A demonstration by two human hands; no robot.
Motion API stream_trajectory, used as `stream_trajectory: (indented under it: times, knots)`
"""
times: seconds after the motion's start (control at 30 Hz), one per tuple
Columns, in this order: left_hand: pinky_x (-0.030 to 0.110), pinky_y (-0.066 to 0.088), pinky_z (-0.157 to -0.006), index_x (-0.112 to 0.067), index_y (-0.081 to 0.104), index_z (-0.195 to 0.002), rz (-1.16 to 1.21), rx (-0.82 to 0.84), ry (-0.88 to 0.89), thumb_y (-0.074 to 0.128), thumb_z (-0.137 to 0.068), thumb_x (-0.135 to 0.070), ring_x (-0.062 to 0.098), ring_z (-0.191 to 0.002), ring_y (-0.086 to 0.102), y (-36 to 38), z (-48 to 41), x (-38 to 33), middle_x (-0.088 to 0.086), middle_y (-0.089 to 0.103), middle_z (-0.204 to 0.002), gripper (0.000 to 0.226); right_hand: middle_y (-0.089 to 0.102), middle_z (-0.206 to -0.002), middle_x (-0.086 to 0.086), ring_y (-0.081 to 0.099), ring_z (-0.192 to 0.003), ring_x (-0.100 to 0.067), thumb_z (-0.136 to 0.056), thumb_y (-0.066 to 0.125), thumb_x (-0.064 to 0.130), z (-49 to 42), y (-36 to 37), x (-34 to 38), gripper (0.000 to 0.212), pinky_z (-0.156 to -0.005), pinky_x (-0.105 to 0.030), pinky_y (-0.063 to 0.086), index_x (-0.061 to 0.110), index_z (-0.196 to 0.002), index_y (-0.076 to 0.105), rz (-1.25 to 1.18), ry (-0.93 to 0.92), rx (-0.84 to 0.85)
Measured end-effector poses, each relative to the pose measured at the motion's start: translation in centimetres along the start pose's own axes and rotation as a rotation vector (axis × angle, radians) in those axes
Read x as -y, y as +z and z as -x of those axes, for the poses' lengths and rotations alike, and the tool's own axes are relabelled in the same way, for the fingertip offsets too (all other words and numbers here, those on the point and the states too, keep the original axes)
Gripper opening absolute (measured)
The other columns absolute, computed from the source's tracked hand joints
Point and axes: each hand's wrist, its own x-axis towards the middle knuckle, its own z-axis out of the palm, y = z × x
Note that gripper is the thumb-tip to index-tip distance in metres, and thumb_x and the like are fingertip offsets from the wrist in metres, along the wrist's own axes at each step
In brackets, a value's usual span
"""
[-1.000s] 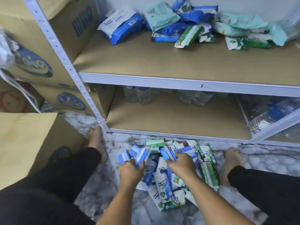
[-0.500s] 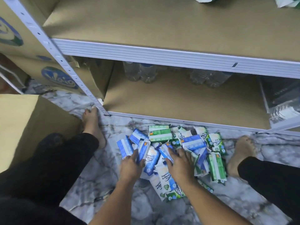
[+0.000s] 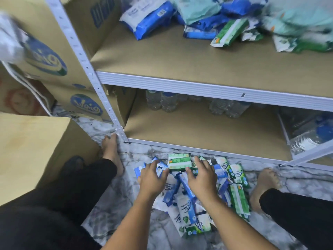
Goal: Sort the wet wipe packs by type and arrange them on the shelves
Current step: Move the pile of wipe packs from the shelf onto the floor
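Observation:
A heap of small wet wipe packs (image 3: 187,206), blue-and-white and green-and-white, lies on the marble floor in front of the shelf unit. My left hand (image 3: 153,177) is at the heap's left edge, its fingers and thumb curled round a few upright blue packs (image 3: 160,167). My right hand (image 3: 201,175) hovers with spread fingers over the heap, its fingertips at the right edge of a green pack (image 3: 179,161). On the upper shelf (image 3: 180,58) more packs lie jumbled at the back: a big blue one (image 3: 147,18), teal ones (image 3: 194,8) and green ones (image 3: 228,33).
The lower shelf (image 3: 207,130) holds water bottles (image 3: 162,103) at the back. Printed cardboard boxes (image 3: 45,56) are stacked left of the white shelf post (image 3: 86,69), and a plain box (image 3: 27,150) stands by my left knee. My bare feet (image 3: 111,150) flank the heap.
The view has tilted back up, so the upper shelf's packs show again. Both hands have slid forward over the heap, and my right hand has spread near the green pack.

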Motion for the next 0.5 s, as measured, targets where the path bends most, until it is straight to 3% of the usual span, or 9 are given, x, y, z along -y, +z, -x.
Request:
stream_trajectory:
  times: [0.13,0.2,0.33,0.5]
  knots:
    - [0.043,0.044,-0.101,-0.037,0.055,-0.126,0.2,-0.143,0.242,0.054,-0.088,-0.061,0.012,-0.119,0.051,-3.8,-0.5,-5.3,-0.021,0.055,-0.117,0.044,0.064,-0.109,0.001,0.06,-0.103,-0.029,-0.087,0.069,0.024,-2.6,-4.5,4.9,0.046,-0.088,-0.048,0.052,0.016,-0.131,0.064,-0.201,-0.128,-0.168]
    - [0.038,0.044,-0.099,-0.036,0.055,-0.125,0.181,-0.223,0.372,0.051,-0.089,-0.058,0.012,-0.116,0.052,-6.2,-1.2,-7.8,-0.018,0.056,-0.119,0.042,0.06,-0.103,0.007,0.059,-0.1,-0.023,-0.085,0.068,0.014,-4.2,-7.5,7.5,0.043,-0.088,-0.046,0.051,0.018,-0.128,0.065,-0.269,-0.221,-0.21]
    - [0.025,0.038,-0.095,-0.027,0.059,-0.121,0.106,-0.425,0.594,0.061,-0.092,-0.031,0.013,-0.108,0.052,-12.4,-2.7,-12.4,-0.01,0.059,-0.117,0.029,0.061,-0.099,0.008,0.056,-0.091,-0.017,-0.077,0.063,0.007,-7.8,-13.3,11.3,0.042,-0.084,-0.044,0.052,0.017,-0.118,0.068,-0.265,-0.395,-0.335]
    - [0.032,0.043,-0.094,-0.023,0.06,-0.118,0.023,-0.55,0.805,0.062,-0.092,-0.021,0.017,-0.108,0.053,-19.2,-4.4,-17.1,-0.007,0.058,-0.114,0.026,0.061,-0.099,0.004,0.057,-0.094,-0.022,-0.076,0.057,0.012,-12.7,-18.5,13.6,0.043,-0.085,-0.041,0.05,0.014,-0.117,0.068,-0.21,-0.509,-0.431]
